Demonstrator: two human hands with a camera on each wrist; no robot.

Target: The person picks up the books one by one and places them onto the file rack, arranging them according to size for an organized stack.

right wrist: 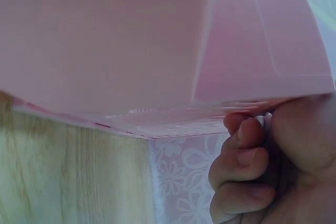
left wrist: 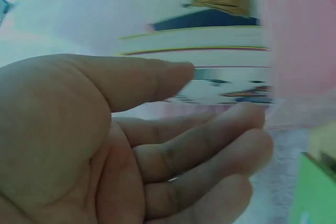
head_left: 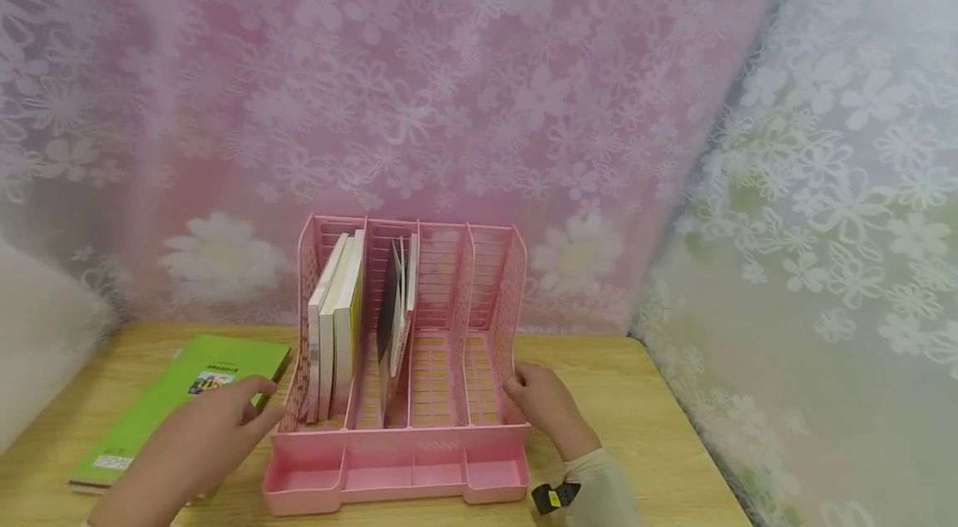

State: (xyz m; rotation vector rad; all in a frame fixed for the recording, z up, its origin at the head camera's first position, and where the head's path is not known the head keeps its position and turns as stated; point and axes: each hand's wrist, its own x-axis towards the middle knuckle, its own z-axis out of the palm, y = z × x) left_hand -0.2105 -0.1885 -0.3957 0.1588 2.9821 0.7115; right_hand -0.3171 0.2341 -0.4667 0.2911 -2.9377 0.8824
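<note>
A pink desktop file rack (head_left: 374, 442) with upright dividers and a shallow front tray stands on the table. Its leftmost compartment holds a few thick upright books (head_left: 343, 361); thinner books (head_left: 387, 327) lean in the second compartment. Just left of the rack is my left hand (head_left: 204, 434), fingers loosely bent and thumb apart, with nothing between them. In the left wrist view, the books' spines (left wrist: 226, 51) appear beyond that hand. My right hand (head_left: 552, 409) pinches the rack's right side wall near its front edge, its fingers curled in the right wrist view (right wrist: 241, 166).
A green book (head_left: 175, 402) lies flat on the wooden table (head_left: 629, 394), partly behind the left forearm. Floral curtains (head_left: 449, 95) hang behind the table and along its right side. A black band (head_left: 555, 498) is on the right wrist.
</note>
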